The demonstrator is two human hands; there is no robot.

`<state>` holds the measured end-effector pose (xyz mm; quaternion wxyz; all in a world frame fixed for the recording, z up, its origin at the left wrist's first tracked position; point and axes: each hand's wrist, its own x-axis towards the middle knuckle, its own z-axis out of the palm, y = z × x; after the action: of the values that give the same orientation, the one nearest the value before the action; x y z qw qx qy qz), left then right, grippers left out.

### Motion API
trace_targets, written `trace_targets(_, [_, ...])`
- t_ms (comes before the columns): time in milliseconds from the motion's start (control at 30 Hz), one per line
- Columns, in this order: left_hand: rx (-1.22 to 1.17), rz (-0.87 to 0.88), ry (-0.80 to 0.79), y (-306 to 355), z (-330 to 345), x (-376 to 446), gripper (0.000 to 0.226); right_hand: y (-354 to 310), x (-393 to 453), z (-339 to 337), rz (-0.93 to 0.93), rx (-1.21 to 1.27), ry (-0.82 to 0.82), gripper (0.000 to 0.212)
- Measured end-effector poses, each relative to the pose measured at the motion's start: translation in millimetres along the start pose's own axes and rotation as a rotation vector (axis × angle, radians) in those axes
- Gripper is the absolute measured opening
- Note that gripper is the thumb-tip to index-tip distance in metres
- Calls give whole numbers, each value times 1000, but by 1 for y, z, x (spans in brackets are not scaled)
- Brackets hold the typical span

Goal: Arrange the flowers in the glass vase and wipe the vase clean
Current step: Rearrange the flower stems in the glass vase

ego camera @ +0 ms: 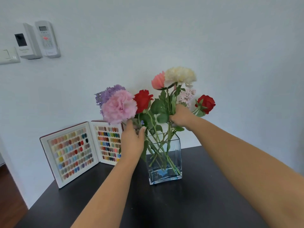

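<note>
Reaching in from both sides, I had the hands at the bouquet just above the vase mouth, centre of the frame. My left hand (pixel 132 139) curled its fingers and thumb round the stems under the big pink bloom (pixel 119 106), which I judged was meant to steady that leaning side. My right hand (pixel 181 116) was closed round the taller stems carrying the cream flower (pixel 180 75) and the salmon one (pixel 158 80), a grip low on the stalks so the heads could be fanned without crushing petals. The glass vase (pixel 174 155) stood square on the dark counter (pixel 205 203), a little water in its base, the stems crossing inside it and propping one another. One red rose (pixel 205 103) hung out to the right of my wrist, another (pixel 143 100) sat mid-bunch. I saw no cloth anywhere, so wiping looked yet to come. At left, an open nail colour chart (pixel 74 153) leaned against the wall.
</note>
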<state>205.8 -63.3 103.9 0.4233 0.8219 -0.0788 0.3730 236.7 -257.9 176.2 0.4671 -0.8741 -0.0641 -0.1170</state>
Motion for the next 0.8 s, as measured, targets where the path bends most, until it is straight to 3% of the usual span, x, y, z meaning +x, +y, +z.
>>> trace_targets(200, [133,82,-124,6,-3,31,28,-15,7,12,14,-159,-55,21])
trace_targets(267, [172,83,-155,7,-6,42,26,-18,7,17,28,-152,-60,9])
trace_targets(400, [86,5,-204,12,-4,49,28,-16,7,29,-4,8,-32,22])
trace_targets(600, [-112,-81,-173,9,15,22,65,7,1,46,14,426,-39,47])
trace_targets(667, [-110,-82,-193,9,22,15,80,13,1,46,10,474,-28,40])
trace_targets(733, [-44,-53,-190,11,30,10,92,16,0,46,-30,416,3,5])
trace_targets(800, [3,-39,-178,16,37,7,101,15,2,44,-62,302,40,23])
